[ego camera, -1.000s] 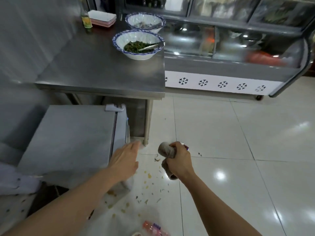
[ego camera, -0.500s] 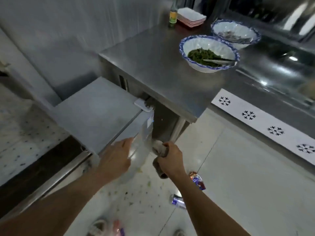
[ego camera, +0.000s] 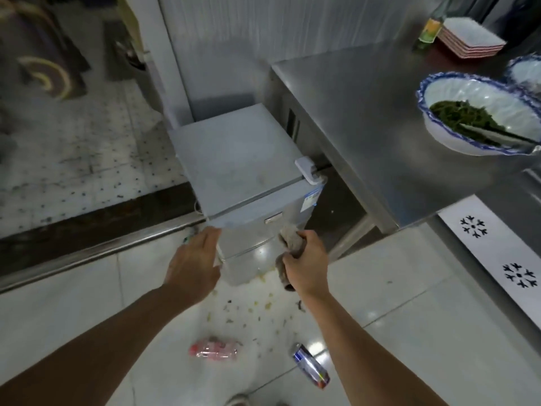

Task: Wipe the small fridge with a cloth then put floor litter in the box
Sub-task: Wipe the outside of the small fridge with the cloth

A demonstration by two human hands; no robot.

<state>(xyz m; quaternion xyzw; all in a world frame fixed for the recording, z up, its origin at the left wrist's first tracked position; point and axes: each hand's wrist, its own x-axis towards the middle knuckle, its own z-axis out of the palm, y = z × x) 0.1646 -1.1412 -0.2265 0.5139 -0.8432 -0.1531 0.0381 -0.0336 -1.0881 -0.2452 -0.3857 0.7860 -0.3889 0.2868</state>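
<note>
Far left of the frame, a speckled floor mat [ego camera: 73,159] lies beyond a metal threshold strip [ego camera: 96,247]. Nothing to do there. Moving in, the left hand [ego camera: 191,263] sits at lower centre, fingers fairly straight and relaxed, nothing in its grasp, fingertips right at the front left corner of the small fridge [ego camera: 237,168]; whether it actually touches the door edge is hard to call. The fridge stands centre frame, its grey top facing the camera, tucked beside the steel counter [ego camera: 366,112].

Now the right hand [ego camera: 306,259], just right of centre, fingers curled tight round a bunched grey-brown cloth [ego camera: 289,244], the top of the wad close to the fridge door below its small handle plate. The wiping looks barely begun. To do it well, I'd say loosen that wad so a flat face meets the door, brace the fridge with the free hand, and work top surface first, then down the front, so grime isn't dragged over clean panel.

Below, on the white tiles, the litter waits: scattered scraps [ego camera: 248,309], a pink wrapper [ego camera: 213,351], a blue can [ego camera: 310,369]. No box in view.

Far right, a bowl of greens [ego camera: 474,112] on the counter, stacked trays [ego camera: 471,39] and a bottle [ego camera: 430,27] behind.
</note>
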